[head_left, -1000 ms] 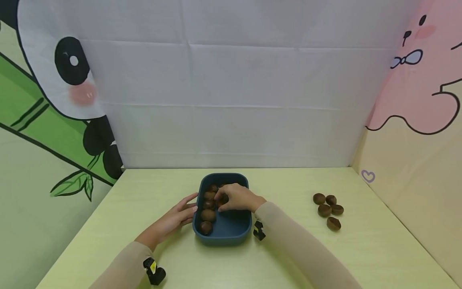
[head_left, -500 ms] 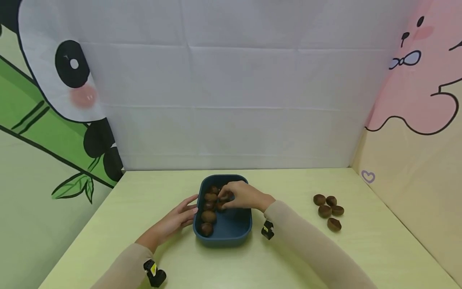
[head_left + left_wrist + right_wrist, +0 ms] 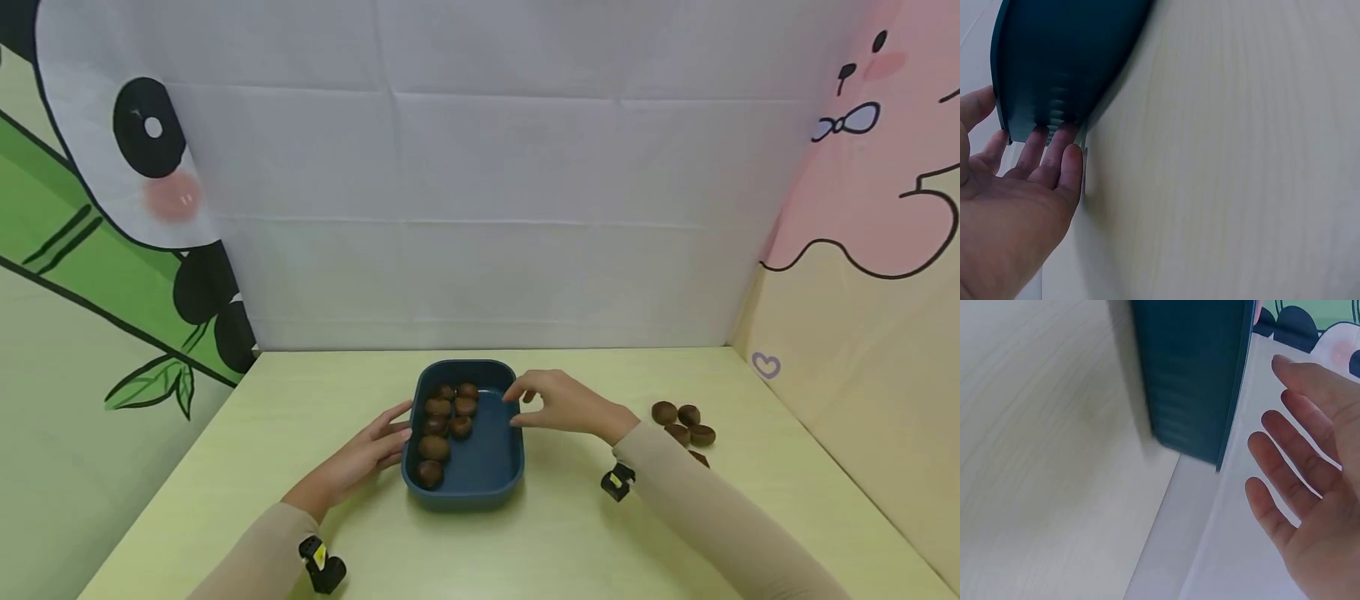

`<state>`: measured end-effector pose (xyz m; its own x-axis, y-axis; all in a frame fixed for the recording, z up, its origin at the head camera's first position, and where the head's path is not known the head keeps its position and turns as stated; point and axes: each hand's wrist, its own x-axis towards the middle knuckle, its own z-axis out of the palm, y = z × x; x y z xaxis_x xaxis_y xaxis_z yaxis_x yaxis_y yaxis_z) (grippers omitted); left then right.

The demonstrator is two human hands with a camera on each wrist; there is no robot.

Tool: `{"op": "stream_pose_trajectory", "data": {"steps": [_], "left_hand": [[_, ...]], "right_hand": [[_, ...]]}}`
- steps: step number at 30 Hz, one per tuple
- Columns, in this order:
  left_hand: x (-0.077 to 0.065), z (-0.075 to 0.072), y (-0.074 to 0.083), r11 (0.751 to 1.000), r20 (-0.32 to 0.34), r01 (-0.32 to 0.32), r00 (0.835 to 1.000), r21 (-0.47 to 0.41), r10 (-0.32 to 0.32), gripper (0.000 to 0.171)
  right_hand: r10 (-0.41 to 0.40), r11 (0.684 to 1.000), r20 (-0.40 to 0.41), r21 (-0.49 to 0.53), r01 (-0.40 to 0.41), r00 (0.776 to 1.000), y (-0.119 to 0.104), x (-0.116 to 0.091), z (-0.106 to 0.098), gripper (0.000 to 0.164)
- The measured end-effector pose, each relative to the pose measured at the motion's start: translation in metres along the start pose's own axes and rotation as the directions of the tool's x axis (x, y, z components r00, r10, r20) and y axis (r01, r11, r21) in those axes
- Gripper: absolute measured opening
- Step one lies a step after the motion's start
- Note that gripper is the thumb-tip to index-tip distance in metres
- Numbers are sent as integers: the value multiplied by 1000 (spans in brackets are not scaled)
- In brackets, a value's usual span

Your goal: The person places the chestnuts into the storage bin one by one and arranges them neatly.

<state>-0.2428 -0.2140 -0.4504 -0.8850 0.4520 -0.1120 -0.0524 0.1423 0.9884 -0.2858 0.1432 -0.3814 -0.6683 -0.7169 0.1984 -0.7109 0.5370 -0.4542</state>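
A dark blue rectangular box (image 3: pixel 467 502) stands on the table, seen in the head view. Inside it, several brown chestnuts (image 3: pixel 433 448) form a column along the left wall, and three more chestnuts (image 3: pixel 465 406) lie beside them toward the back. My left hand (image 3: pixel 358 460) rests its extended fingers (image 3: pixel 1057 153) against the box's left side. Over the right rim is my right hand (image 3: pixel 566 404), holding nothing, its fingers loosely bent and thumb apart. In the right wrist view the right hand's spread fingers (image 3: pixel 1279 462) sit beside the box wall (image 3: pixel 1191 381).
Several loose chestnuts (image 3: pixel 664 413) lie at the right of the pale wooden table (image 3: pixel 420 554), partly covered by the right sleeve (image 3: pixel 697 500). A white sheet (image 3: pixel 487 208) hangs behind, with printed cartoon panels at both sides.
My right hand has let go of a chestnut in the box's second column and moved right to the box's right rim. The left hand stays against the box.
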Motion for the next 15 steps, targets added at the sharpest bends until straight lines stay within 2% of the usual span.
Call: {"op": "stream_pose_trajectory", "data": {"steps": [7, 15], "left_hand": [[0, 1, 1, 1000, 1, -4, 1000, 3, 4, 71], [0, 0, 1, 1000, 0, -1, 1000, -5, 1, 70]], "right_hand": [[72, 997, -52, -3, -72, 996, 21, -50, -20, 29], [203, 979, -132, 12, -204, 970, 49, -113, -42, 28]]}}
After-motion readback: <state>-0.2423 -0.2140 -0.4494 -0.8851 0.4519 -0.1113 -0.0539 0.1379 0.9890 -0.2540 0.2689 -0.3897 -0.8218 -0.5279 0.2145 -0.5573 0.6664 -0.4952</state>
